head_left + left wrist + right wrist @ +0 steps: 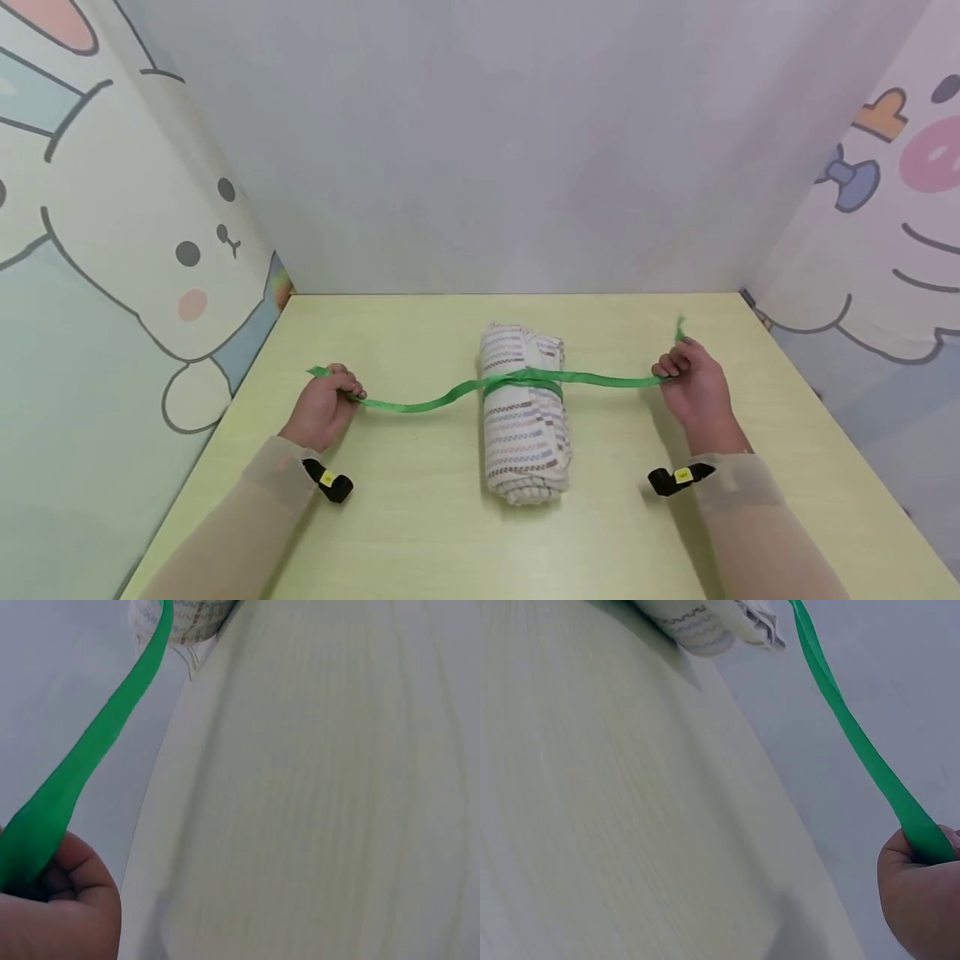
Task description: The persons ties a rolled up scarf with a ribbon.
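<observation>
A rolled cloth (525, 446) with rows of small coloured dashes lies lengthwise on the table. Around its upper half runs a green ribbon (611, 381), crossed or knotted on top; which of the two I cannot tell. My left hand (322, 408) pinches one end of the ribbon, and a short tail sticks out past the fingers. The other end is gripped by my right hand (697, 387), its tail pointing up. Between the roll and the left hand the ribbon sags a little; on the right it runs nearly straight. Both wrist views show the ribbon (97, 742) leading from the curled fingers toward the roll.
The pale yellow table (420, 533) extends around the roll to a grey back wall (517, 150). Side panels carry cartoon animals, a white rabbit (150, 233) on the left and a pink-cheeked figure (885, 250) on the right. Each wrist wears a small black camera (337, 486).
</observation>
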